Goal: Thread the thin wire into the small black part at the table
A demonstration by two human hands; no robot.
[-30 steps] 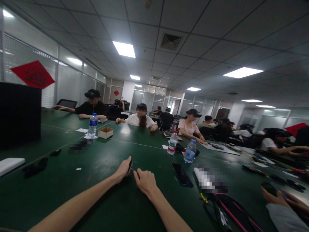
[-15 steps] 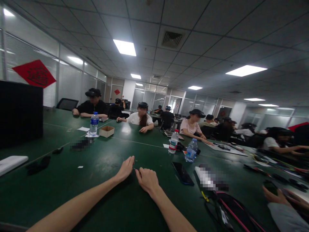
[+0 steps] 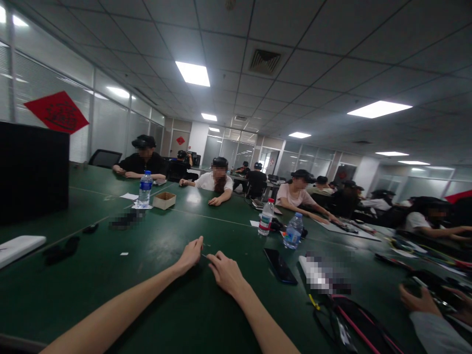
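Both my hands are over the dark green table [image 3: 158, 305], side by side with a narrow gap between them. My left hand [image 3: 190, 256] is closed, thumb and fingers drawn together and pointing away from me. My right hand [image 3: 226, 273] is closed too, its fingers bent and their tips turned toward the left hand. A thin dark sliver shows in the gap between the fingertips, too small to name. Nearest on the right lies a black smartphone [image 3: 280, 266]. A small white scrap of paper [image 3: 124, 254] lies to the left.
Two water bottles, one red-capped [image 3: 266, 219] and one blue-capped [image 3: 293, 232], stand ahead right. Farther left are another bottle [image 3: 145, 189] and an open cardboard box [image 3: 164, 200]. A black bag with pink trim [image 3: 363, 324] lies right, near another person's hand [image 3: 420, 300]. Several people sit around.
My right fingers have loosened slightly, and the gap between my hands looks a little wider. The view has shifted slightly. At the right, the other person's hands have moved a little.
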